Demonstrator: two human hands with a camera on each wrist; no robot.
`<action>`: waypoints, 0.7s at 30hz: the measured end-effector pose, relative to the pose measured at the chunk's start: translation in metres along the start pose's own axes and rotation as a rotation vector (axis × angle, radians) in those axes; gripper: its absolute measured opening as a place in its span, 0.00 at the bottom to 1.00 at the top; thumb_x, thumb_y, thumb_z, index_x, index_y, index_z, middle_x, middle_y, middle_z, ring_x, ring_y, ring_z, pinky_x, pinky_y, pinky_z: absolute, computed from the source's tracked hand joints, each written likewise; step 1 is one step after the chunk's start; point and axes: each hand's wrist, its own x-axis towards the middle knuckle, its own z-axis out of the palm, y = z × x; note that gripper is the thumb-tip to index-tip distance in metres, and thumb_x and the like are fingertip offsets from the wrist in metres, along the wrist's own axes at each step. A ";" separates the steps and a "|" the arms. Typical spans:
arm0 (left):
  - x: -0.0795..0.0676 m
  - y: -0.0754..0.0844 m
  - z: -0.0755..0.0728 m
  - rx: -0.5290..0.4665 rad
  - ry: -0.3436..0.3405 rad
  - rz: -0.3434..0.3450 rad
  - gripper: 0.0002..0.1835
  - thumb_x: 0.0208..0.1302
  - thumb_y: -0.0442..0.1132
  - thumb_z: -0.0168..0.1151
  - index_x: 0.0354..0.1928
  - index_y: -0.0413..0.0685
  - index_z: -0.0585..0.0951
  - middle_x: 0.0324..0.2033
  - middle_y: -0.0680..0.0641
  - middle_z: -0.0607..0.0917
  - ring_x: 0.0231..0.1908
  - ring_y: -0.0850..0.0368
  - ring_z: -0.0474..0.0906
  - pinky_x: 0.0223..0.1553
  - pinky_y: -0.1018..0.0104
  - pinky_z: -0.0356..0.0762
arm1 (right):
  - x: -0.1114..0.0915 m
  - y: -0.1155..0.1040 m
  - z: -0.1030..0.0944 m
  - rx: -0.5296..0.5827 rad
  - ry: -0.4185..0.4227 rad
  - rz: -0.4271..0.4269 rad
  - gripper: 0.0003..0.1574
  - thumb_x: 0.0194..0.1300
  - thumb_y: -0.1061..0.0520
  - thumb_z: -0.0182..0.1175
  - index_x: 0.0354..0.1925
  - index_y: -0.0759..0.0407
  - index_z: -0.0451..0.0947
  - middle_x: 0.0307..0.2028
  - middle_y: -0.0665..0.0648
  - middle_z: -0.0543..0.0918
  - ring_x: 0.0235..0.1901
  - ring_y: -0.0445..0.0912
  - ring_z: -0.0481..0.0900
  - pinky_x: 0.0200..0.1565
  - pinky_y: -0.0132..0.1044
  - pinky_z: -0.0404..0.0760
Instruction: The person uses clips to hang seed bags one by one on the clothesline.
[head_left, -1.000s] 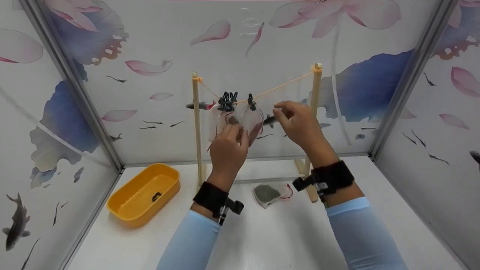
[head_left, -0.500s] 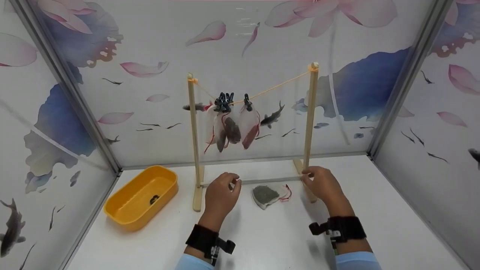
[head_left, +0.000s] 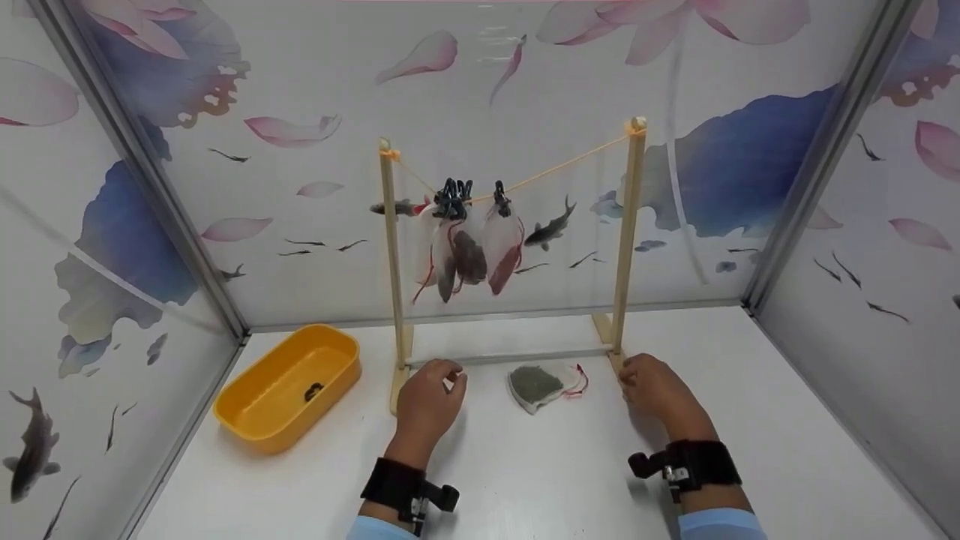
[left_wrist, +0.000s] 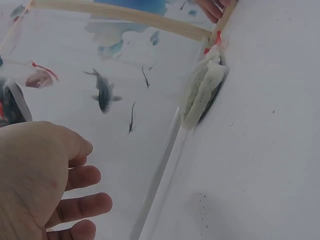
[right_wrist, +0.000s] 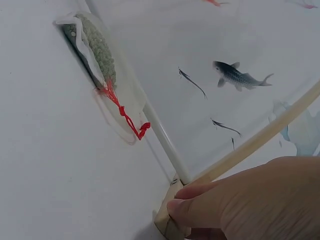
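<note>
My right hand [head_left: 664, 394] pinches the front end of the right wooden foot [right_wrist: 170, 220] of a small drying rack, thumb on one side. Holding nothing, my left hand [head_left: 429, 405] hovers by the rack's left foot [head_left: 400, 386], its fingers [left_wrist: 82, 205] loosely bent. Several white drawstring pouches [head_left: 501, 251] with dark or reddish contents hang from black clips [head_left: 454, 199] on the rack's sagging orange string [head_left: 570, 161]. A pouch of grey-green grains [head_left: 535, 385] with a red drawstring lies on the table between my hands.
A yellow tray [head_left: 247, 431] stands left of the rack, with small black clips [head_left: 313, 391] inside. A pale crossbar [head_left: 517, 356] joins the rack's wooden posts [head_left: 628, 240]. Printed wall panels [head_left: 315, 82] enclose the white table [head_left: 540, 480].
Both hands have come down from the hanging pouches to the rack's base. The right hand has taken hold of the right foot. The hanging pouches are now in full view.
</note>
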 end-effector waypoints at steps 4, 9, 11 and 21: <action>0.003 -0.012 -0.018 0.008 -0.022 -0.091 0.09 0.80 0.46 0.71 0.53 0.52 0.93 0.44 0.52 0.94 0.42 0.55 0.90 0.45 0.56 0.90 | -0.002 0.002 0.002 0.023 0.000 0.015 0.16 0.77 0.68 0.68 0.60 0.69 0.89 0.74 0.75 0.79 0.75 0.75 0.76 0.75 0.68 0.78; 0.013 -0.047 -0.067 0.063 -0.053 -0.227 0.14 0.81 0.49 0.68 0.55 0.48 0.93 0.43 0.47 0.94 0.40 0.49 0.88 0.45 0.50 0.89 | -0.004 0.003 0.005 0.093 0.012 0.060 0.20 0.79 0.66 0.66 0.65 0.69 0.85 0.66 0.70 0.86 0.67 0.69 0.84 0.70 0.63 0.83; 0.022 -0.064 -0.091 0.087 -0.062 -0.278 0.17 0.83 0.49 0.66 0.57 0.45 0.92 0.46 0.42 0.94 0.41 0.46 0.87 0.47 0.47 0.88 | -0.006 0.004 0.005 0.169 0.012 0.112 0.22 0.80 0.64 0.64 0.67 0.68 0.82 0.57 0.65 0.90 0.58 0.62 0.87 0.63 0.56 0.86; 0.038 -0.144 -0.154 0.194 -0.281 -0.414 0.14 0.83 0.35 0.59 0.57 0.29 0.86 0.45 0.32 0.90 0.39 0.41 0.84 0.45 0.48 0.83 | -0.011 0.004 0.003 0.175 0.030 0.150 0.23 0.78 0.66 0.66 0.68 0.65 0.80 0.62 0.65 0.88 0.57 0.56 0.85 0.62 0.54 0.85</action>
